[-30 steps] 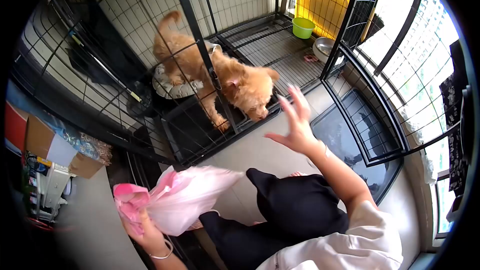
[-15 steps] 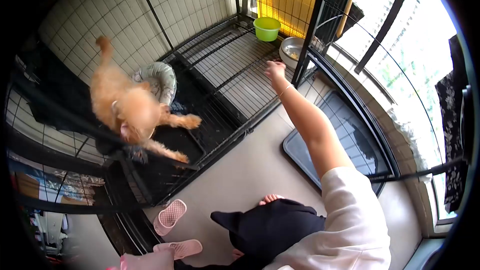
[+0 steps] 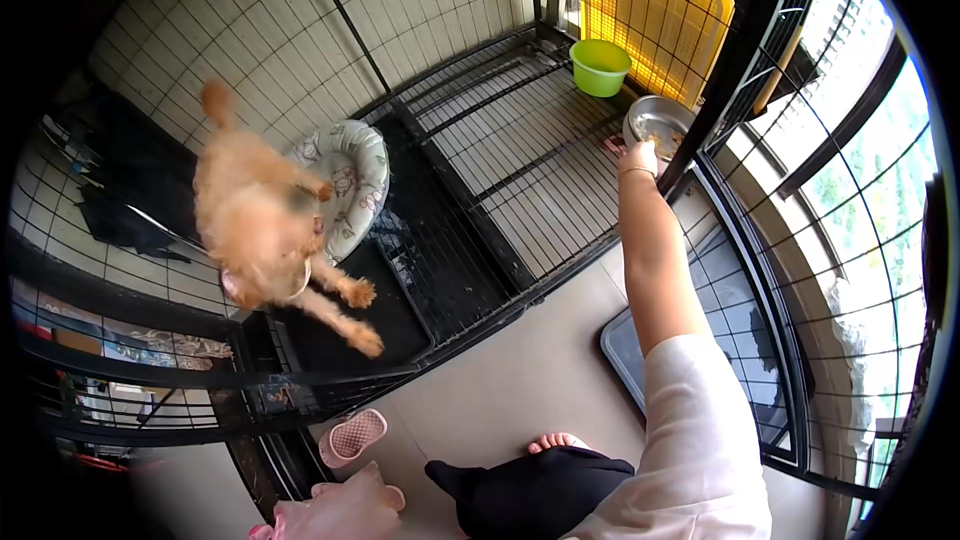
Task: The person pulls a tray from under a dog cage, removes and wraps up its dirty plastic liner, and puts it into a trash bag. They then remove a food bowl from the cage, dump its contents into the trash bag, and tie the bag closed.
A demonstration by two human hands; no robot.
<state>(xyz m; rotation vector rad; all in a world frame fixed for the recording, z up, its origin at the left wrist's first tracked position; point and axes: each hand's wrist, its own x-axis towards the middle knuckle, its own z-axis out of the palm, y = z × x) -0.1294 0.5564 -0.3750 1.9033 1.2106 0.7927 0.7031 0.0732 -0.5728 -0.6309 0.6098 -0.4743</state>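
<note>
My right hand (image 3: 638, 158) reaches into the cage at its right front corner, at the near rim of a metal bowl (image 3: 660, 124) with bits of food in it. Its fingers are partly hidden, so its grip is unclear. Beyond the bowl stands a green tub (image 3: 600, 68). A tan curly dog (image 3: 255, 215), blurred by motion, is at the left of the cage beside a round patterned pet bed (image 3: 350, 180). The pink bag (image 3: 340, 510) shows at the bottom edge; my left hand is out of view.
Black cage bars and the open cage door (image 3: 765, 310) frame the right side. A dark tray (image 3: 625, 355) lies on the floor behind the door. A pink slipper (image 3: 355, 437) lies in front of the cage. A yellow perforated panel (image 3: 655, 15) stands at the back.
My right hand has moved forward from the cage opening to the metal bowl. The dog has turned and shifted left. My left hand and most of the pink bag have dropped out of view.
</note>
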